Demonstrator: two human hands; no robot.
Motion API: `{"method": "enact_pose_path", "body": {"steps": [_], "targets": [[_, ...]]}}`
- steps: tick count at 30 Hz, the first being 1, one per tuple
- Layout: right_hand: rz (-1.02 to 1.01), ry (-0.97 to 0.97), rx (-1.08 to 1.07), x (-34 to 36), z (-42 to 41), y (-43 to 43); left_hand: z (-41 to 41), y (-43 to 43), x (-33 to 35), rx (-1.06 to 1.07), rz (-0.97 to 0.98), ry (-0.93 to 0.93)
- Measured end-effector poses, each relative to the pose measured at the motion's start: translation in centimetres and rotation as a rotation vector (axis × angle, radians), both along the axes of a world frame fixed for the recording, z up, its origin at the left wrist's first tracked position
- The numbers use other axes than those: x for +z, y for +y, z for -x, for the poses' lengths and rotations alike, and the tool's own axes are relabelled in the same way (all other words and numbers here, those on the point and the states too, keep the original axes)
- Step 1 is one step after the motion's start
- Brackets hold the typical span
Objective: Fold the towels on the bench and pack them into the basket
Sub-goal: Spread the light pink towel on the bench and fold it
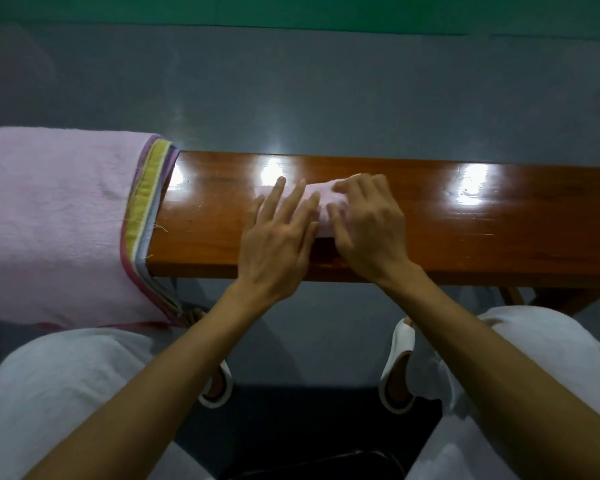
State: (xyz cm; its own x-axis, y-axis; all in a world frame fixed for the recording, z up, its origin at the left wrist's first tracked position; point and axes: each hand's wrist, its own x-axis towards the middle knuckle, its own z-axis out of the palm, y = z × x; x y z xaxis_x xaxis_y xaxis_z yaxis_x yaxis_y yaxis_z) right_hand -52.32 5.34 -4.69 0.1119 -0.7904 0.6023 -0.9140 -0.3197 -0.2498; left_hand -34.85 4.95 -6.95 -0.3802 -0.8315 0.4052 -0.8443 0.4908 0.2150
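A small folded pink towel (323,206) lies on the glossy wooden bench (465,230), mostly covered by my hands. My left hand (278,237) rests flat on its left part with straight, spread fingers. My right hand (368,220) presses on its right part, fingers bent down onto the cloth. A stack of pink towels (56,223) with yellow, purple and grey striped edges drapes over the bench's left end. No basket shows in view.
Grey floor lies beyond the bench, with a green strip (291,12) at the top. My knees in white trousers (66,393) and white sandals (399,368) are close under the bench's near edge. A dark object (326,462) sits at the bottom between my legs.
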Motion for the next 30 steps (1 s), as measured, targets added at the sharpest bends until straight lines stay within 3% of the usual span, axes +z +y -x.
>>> {"method": "enact_pose_path", "body": {"steps": [5, 14, 30], "targets": [[-0.385, 0.316, 0.096, -2.9, 0.1, -0.2, -0.8, -1.6, -1.6, 0.016, -0.142, -0.168], [-0.553, 0.244, 0.025, -2.1, 0.2, -1.2, -0.7, -2.8, -1.3, 0.101, -0.219, -0.107], [-0.633, 0.100, -0.141, -2.0, 2.4, -1.6, -3.8, -3.5, -1.1, 0.245, -0.327, -0.022]]}}
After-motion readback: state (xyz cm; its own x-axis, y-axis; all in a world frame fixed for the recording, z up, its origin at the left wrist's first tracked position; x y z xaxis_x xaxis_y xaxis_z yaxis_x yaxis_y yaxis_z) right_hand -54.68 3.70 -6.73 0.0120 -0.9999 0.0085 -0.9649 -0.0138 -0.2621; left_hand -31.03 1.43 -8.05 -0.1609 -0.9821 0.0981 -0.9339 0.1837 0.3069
